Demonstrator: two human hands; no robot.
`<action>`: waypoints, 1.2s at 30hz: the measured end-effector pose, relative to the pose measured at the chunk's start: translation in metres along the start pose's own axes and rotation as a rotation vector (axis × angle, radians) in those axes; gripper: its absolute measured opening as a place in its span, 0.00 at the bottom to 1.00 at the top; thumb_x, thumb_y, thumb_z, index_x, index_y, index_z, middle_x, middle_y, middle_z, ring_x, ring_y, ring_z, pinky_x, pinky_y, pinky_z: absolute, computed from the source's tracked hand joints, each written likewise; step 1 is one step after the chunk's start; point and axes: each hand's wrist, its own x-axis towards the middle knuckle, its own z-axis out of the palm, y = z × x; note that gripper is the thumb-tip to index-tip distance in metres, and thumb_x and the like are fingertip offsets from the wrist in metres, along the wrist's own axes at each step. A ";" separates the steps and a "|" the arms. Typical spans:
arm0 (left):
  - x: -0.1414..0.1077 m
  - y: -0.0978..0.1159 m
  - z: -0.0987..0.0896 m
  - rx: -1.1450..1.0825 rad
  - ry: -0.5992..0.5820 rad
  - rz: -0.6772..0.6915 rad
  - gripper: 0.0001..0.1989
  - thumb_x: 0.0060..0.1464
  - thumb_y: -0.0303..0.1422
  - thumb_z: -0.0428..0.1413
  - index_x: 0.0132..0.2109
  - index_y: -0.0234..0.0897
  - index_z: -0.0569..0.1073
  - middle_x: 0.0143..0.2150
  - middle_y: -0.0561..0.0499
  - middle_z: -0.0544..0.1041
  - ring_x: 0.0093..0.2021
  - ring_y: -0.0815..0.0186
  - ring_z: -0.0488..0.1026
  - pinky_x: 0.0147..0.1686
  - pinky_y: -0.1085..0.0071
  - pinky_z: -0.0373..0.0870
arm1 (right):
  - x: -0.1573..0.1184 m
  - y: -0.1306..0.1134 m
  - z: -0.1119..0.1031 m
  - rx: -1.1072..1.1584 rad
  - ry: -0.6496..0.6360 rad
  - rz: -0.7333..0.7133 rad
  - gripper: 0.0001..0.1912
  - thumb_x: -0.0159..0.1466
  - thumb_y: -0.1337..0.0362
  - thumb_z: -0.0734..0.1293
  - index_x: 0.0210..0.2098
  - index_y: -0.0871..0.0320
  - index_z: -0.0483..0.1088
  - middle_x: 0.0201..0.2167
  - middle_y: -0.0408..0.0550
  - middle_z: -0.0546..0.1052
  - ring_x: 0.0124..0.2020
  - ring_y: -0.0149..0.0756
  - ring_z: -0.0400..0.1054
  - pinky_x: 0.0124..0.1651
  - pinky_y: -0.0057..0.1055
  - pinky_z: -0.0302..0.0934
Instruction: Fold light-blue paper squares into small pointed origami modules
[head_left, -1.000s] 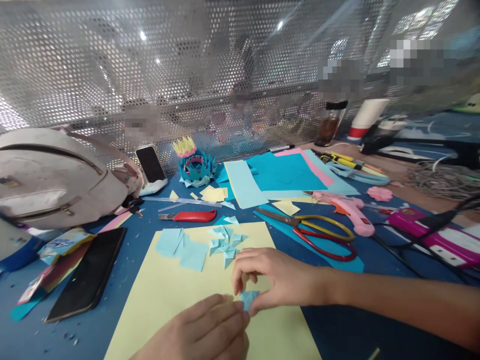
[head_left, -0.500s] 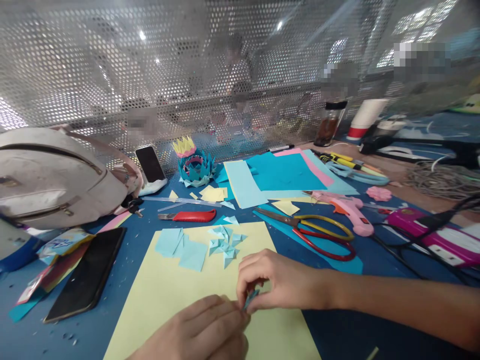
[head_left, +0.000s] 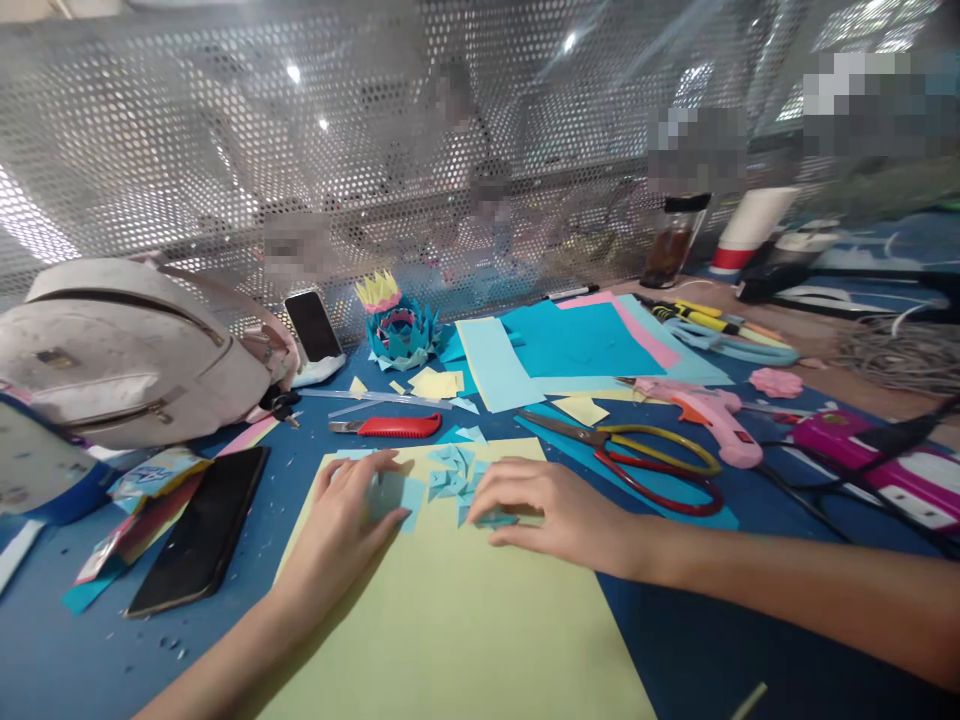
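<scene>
My left hand rests over the light blue paper squares, thumb and fingers apart around them. My right hand is beside the small pile of folded light blue paper pieces. Its fingers are curved and its thumb stands apart; a folded paper piece shows beneath them, partly hidden. Both hands are above a pale yellow paper sheet on the blue table.
Beyond the sheet lie a red utility knife, scissors and a pink glue gun. A blue paper model stands at the back. Left are a black phone and a backpack; right, a power strip.
My hands have parted from their pinch on a folded blue paper piece. The left moved up to the squares, the right up to the folded pile with the piece. The view shifted slightly.
</scene>
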 end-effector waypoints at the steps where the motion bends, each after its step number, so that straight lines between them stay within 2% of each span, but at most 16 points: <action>1: 0.000 0.000 0.001 -0.025 -0.002 -0.018 0.19 0.61 0.33 0.59 0.59 0.43 0.69 0.50 0.50 0.79 0.52 0.54 0.71 0.58 0.50 0.65 | 0.000 0.001 -0.001 -0.038 0.023 -0.005 0.11 0.64 0.67 0.74 0.46 0.54 0.78 0.44 0.47 0.77 0.46 0.36 0.71 0.47 0.30 0.63; 3: 0.001 0.000 0.002 -0.084 0.011 -0.062 0.19 0.61 0.32 0.58 0.58 0.44 0.70 0.47 0.50 0.79 0.51 0.55 0.72 0.55 0.53 0.68 | -0.001 0.001 -0.002 -0.092 0.078 -0.007 0.12 0.64 0.67 0.73 0.48 0.53 0.76 0.47 0.47 0.75 0.49 0.37 0.69 0.51 0.32 0.62; 8: -0.001 0.008 -0.001 -0.276 0.068 -0.167 0.14 0.62 0.35 0.55 0.54 0.41 0.72 0.38 0.52 0.76 0.38 0.64 0.76 0.41 0.67 0.74 | -0.001 -0.002 -0.004 -0.075 0.173 -0.055 0.07 0.69 0.65 0.68 0.47 0.54 0.75 0.43 0.47 0.74 0.47 0.37 0.68 0.50 0.33 0.60; 10: -0.006 0.019 0.000 -0.358 0.066 -0.179 0.13 0.63 0.37 0.55 0.52 0.40 0.72 0.39 0.51 0.76 0.37 0.65 0.77 0.39 0.70 0.75 | -0.001 -0.005 -0.002 -0.048 0.164 -0.085 0.07 0.71 0.61 0.66 0.45 0.56 0.74 0.40 0.46 0.75 0.44 0.36 0.67 0.49 0.33 0.59; 14: -0.023 0.052 0.008 -0.464 -0.033 -0.156 0.08 0.64 0.36 0.53 0.47 0.41 0.72 0.40 0.50 0.79 0.38 0.65 0.78 0.37 0.72 0.76 | -0.003 -0.015 0.005 -0.013 0.111 -0.138 0.18 0.73 0.50 0.63 0.38 0.58 0.71 0.33 0.44 0.75 0.36 0.34 0.64 0.43 0.32 0.57; 18: -0.030 0.071 0.013 -0.420 -0.106 -0.102 0.04 0.58 0.30 0.56 0.40 0.43 0.74 0.36 0.55 0.80 0.36 0.64 0.75 0.36 0.71 0.71 | -0.006 -0.019 0.011 -0.118 0.034 -0.149 0.21 0.74 0.51 0.61 0.32 0.59 0.69 0.28 0.43 0.72 0.32 0.33 0.61 0.38 0.31 0.54; 21: -0.027 0.070 0.012 -0.350 -0.112 -0.056 0.06 0.57 0.27 0.56 0.37 0.43 0.75 0.33 0.56 0.79 0.34 0.63 0.74 0.36 0.70 0.66 | -0.006 -0.015 0.012 -0.251 0.009 -0.173 0.22 0.76 0.52 0.58 0.32 0.59 0.69 0.28 0.44 0.71 0.33 0.35 0.60 0.37 0.31 0.53; 24: -0.024 0.065 0.010 -0.291 -0.101 0.027 0.07 0.59 0.26 0.55 0.34 0.43 0.74 0.32 0.57 0.79 0.34 0.63 0.72 0.39 0.67 0.61 | -0.005 -0.012 0.011 -0.401 0.000 -0.283 0.21 0.76 0.54 0.57 0.33 0.59 0.69 0.30 0.46 0.72 0.34 0.36 0.61 0.38 0.32 0.54; 27: -0.022 0.061 0.010 -0.251 -0.082 0.124 0.09 0.60 0.25 0.55 0.35 0.43 0.75 0.37 0.56 0.79 0.37 0.63 0.73 0.41 0.66 0.58 | -0.006 -0.012 0.009 -0.489 -0.013 -0.406 0.15 0.76 0.60 0.59 0.37 0.60 0.71 0.35 0.47 0.75 0.37 0.36 0.63 0.40 0.32 0.57; 31: -0.023 0.056 0.012 -0.221 -0.056 0.275 0.13 0.59 0.20 0.51 0.40 0.42 0.75 0.38 0.57 0.80 0.37 0.65 0.72 0.42 0.66 0.58 | -0.008 -0.014 0.009 -0.527 -0.034 -0.538 0.09 0.75 0.68 0.60 0.44 0.60 0.73 0.41 0.46 0.79 0.42 0.35 0.67 0.42 0.32 0.59; 33: -0.023 0.053 0.012 -0.207 -0.033 0.355 0.16 0.59 0.18 0.48 0.42 0.42 0.75 0.39 0.57 0.81 0.38 0.65 0.72 0.44 0.66 0.58 | -0.009 -0.014 0.009 -0.553 -0.030 -0.602 0.10 0.75 0.68 0.61 0.46 0.59 0.74 0.42 0.44 0.81 0.45 0.34 0.69 0.40 0.32 0.60; 36: -0.024 0.052 0.010 -0.178 -0.008 0.439 0.14 0.64 0.20 0.49 0.44 0.40 0.76 0.40 0.57 0.82 0.39 0.66 0.72 0.47 0.65 0.57 | -0.009 -0.012 0.009 -0.579 -0.014 -0.654 0.09 0.75 0.63 0.63 0.46 0.58 0.75 0.44 0.42 0.82 0.46 0.34 0.70 0.38 0.33 0.60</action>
